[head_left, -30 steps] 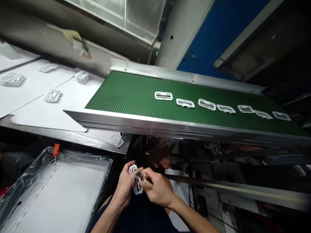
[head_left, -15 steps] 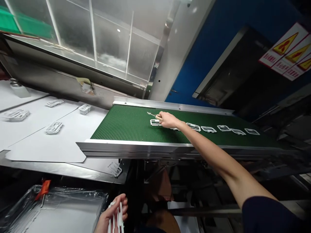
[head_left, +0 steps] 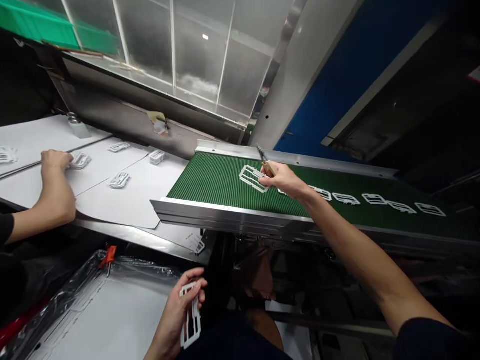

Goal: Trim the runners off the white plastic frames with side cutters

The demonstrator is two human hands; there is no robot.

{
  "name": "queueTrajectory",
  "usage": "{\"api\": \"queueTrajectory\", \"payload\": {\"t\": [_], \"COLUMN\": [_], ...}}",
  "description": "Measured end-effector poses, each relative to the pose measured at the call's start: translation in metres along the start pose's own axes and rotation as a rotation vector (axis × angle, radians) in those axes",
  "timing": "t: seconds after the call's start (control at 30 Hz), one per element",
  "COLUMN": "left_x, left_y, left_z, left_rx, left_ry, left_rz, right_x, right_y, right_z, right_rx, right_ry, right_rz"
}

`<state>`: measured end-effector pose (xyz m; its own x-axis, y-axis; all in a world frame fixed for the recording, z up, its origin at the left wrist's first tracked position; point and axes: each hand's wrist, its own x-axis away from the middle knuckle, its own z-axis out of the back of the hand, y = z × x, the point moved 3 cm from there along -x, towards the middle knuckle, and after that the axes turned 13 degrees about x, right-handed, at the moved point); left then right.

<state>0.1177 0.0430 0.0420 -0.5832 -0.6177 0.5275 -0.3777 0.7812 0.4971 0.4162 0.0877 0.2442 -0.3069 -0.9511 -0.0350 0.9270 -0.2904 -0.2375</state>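
Both hands are gripping, each on a white piece: the left hand (head_left: pixel 179 311) pinches the upper end of the left frame (head_left: pixel 191 317) between thumb and curled fingers, the frame's free end hanging toward six o'clock, near the edge of the counter. At between one and two o'clock from it, the right hand (head_left: pixel 285 179) is closed on both a tan-handled tool (head_left: pixel 268 168), its thin tip pointing to eleven o'clock, and the three o'clock end of the right frame (head_left: pixel 250 177). That frame sits tilted at the green belt (head_left: pixel 210 180); whether it touches the ribs I cannot tell.

From the right hand toward three o'clock runs a row of frames (head_left: pixel 345 199) on the belt, the nearest one partly hidden by the hand. At eleven o'clock from the left hand, the counter (head_left: pixel 142 215) is covered with white sheets bearing several small stacks (head_left: pixel 120 180). A co-worker's hand (head_left: pixel 56 159) is at one of them, at nine o'clock from the right hand. Beyond it, near one o'clock, stands a metal-topped jar (head_left: pixel 78 127). At nine o'clock from the left hand lies a plastic-lined bin (head_left: pixel 150 270) with an orange clip (head_left: pixel 109 255) at its rim.
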Motion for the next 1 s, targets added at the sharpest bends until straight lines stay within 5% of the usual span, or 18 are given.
{"api": "queueTrajectory", "payload": {"t": [0.1, 0.2, 0.4, 0.67, 1.0], "left_x": [0.019, 0.029, 0.015, 0.007, 0.005], "left_y": [0.02, 0.027, -0.002, -0.026, -0.036], "left_z": [-0.023, -0.029, -0.005, 0.0, -0.007], "left_rx": [-0.024, -0.118, -0.337, -0.282, -0.308], "left_ry": [-0.111, -0.17, -0.004, 0.031, 0.01], "left_rz": [-0.073, -0.12, 0.017, 0.245, 0.298], "right_x": [0.069, 0.129, 0.183, 0.205, 0.205], "right_y": [-0.045, -0.069, -0.063, -0.033, -0.029], "right_z": [-0.027, -0.081, -0.176, -0.194, -0.198], "right_rx": [-0.522, -0.773, -1.249, -1.392, -1.374], "right_ry": [-0.018, -0.138, -0.323, -0.294, -0.315], "right_rz": [0.089, -0.083, -0.351, -0.486, -0.492]}}
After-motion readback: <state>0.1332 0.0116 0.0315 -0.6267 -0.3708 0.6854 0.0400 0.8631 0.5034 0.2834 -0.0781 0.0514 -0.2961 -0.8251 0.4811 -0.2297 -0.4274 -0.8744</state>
